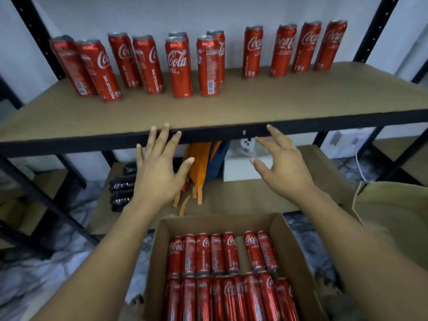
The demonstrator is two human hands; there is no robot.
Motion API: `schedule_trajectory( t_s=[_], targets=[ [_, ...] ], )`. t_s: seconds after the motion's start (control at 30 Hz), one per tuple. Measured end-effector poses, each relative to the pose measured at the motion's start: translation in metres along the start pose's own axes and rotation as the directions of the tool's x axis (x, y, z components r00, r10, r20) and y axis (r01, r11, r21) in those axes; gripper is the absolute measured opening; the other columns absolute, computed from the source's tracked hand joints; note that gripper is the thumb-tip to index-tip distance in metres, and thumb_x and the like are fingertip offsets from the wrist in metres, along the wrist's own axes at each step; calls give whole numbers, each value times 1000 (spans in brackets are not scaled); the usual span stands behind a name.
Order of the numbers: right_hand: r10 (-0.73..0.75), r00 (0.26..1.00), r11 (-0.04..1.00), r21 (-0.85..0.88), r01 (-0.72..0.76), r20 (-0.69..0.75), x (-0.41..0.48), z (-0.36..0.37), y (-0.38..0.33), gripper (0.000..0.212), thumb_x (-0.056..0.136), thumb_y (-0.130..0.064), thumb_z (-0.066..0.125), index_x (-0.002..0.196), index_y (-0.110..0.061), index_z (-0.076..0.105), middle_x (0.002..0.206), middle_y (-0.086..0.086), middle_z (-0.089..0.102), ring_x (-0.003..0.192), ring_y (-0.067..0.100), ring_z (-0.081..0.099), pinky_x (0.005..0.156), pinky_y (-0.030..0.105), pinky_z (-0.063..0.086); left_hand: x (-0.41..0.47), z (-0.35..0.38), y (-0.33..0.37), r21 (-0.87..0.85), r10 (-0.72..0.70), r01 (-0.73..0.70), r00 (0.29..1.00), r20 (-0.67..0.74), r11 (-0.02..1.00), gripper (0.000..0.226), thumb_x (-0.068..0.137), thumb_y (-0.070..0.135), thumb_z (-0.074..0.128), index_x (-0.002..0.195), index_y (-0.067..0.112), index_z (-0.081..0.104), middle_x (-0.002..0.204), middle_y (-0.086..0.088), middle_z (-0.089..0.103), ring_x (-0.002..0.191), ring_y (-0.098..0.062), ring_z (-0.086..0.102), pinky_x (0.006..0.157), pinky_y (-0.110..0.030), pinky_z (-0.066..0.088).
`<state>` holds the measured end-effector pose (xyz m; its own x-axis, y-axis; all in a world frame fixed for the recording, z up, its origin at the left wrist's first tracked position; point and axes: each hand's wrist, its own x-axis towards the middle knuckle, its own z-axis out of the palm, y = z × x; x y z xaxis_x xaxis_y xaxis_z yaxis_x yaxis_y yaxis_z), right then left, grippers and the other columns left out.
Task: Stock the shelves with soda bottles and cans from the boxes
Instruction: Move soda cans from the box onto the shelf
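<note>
Several tall red cola cans [178,67] stand upright along the back half of the brown shelf board [254,100]. Below me an open cardboard box [159,251] holds several more red cans [217,253] lying in two rows. My left hand [159,167] hovers in front of the shelf's black front edge, fingers spread and straight, holding nothing. My right hand [282,165] hangs beside it at the same height, fingers loosely bent and empty. Both hands are above the box and below the shelf top.
On the lower shelf [243,198] lie dark bottles [121,184] at left, an orange and blue bag [203,163], and a white box [245,165]. Another cardboard box [393,216] stands at right. Black uprights [375,26] frame the rack.
</note>
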<state>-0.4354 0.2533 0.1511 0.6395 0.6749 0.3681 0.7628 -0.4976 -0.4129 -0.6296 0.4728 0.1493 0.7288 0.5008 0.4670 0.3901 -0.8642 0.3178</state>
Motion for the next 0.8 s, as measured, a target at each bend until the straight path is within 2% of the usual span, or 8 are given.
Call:
schedule_trajectory(
  t_s=[0.1, 0.2, 0.27, 0.4, 0.47, 0.53, 0.67, 0.8],
  targets=[
    [109, 982, 992, 40, -116, 155, -50, 30, 9, 57, 93, -29, 69, 146, -20, 50, 151, 7, 47, 137, 27, 46, 112, 38, 38, -44, 32, 1, -108, -93, 98, 994, 56, 989, 60, 98, 52, 53, 151, 26, 40, 166, 1, 22, 153, -20, 17, 123, -54, 15],
    [248, 879, 958, 32, -285, 406, -96, 68, 22, 60, 88, -32, 74, 144, -22, 53, 141, 5, 59, 123, 26, 59, 106, 34, 46, -90, 72, 3, -232, -240, 302, 935, 260, 925, 56, 95, 43, 64, 144, 23, 49, 150, -2, 46, 134, -21, 48, 113, -42, 37],
    [306, 798, 938, -22, -346, 518, -125, 95, 35, 55, 86, -35, 75, 136, -23, 58, 127, 6, 68, 115, 27, 65, 99, 36, 52, -122, 97, 0, -238, -338, 464, 840, 425, 854, 52, 93, 41, 67, 140, 23, 54, 131, 1, 59, 107, -14, 62, 96, -30, 47],
    [411, 623, 857, -51, -512, 666, -181, 136, 57, 51, 88, -34, 75, 135, -22, 58, 122, 7, 69, 103, 23, 67, 95, 34, 53, -191, 139, -9, -162, -451, 667, 643, 619, 728, 41, 91, 29, 73, 129, 15, 62, 116, 8, 64, 103, -13, 63, 90, -24, 47],
    [424, 552, 811, -30, -584, 718, -206, 154, 64, 49, 89, -33, 76, 133, -19, 59, 121, 5, 69, 99, 18, 65, 93, 30, 50, -223, 156, -21, -96, -502, 752, 523, 689, 652, 40, 90, 26, 74, 127, 15, 63, 117, 3, 67, 105, -19, 66, 95, -32, 51],
    [425, 491, 758, -2, -652, 760, -227, 175, 68, 49, 86, -31, 80, 129, -17, 61, 119, 3, 70, 100, 17, 65, 94, 32, 51, -248, 169, -36, 8, -561, 800, 413, 717, 600, 38, 90, 26, 74, 125, 14, 64, 119, -9, 70, 106, -27, 68, 94, -33, 52],
    [420, 407, 722, -27, -691, 811, -250, 216, 61, 52, 85, -37, 80, 128, -15, 62, 98, 0, 70, 95, 19, 64, 82, 25, 49, -274, 187, -65, 134, -655, 849, 283, 700, 510, 45, 85, 30, 79, 122, 8, 68, 118, -17, 71, 104, -32, 69, 88, -33, 51],
    [443, 392, 669, -6, -743, 806, -255, 254, 40, 68, 83, -39, 82, 139, -14, 54, 129, 5, 67, 118, 25, 63, 101, 30, 47, -279, 208, -78, 173, -714, 866, 257, 651, 469, 39, 90, 22, 75, 122, 2, 66, 118, -20, 70, 108, -36, 67, 93, -39, 51]
  ],
)
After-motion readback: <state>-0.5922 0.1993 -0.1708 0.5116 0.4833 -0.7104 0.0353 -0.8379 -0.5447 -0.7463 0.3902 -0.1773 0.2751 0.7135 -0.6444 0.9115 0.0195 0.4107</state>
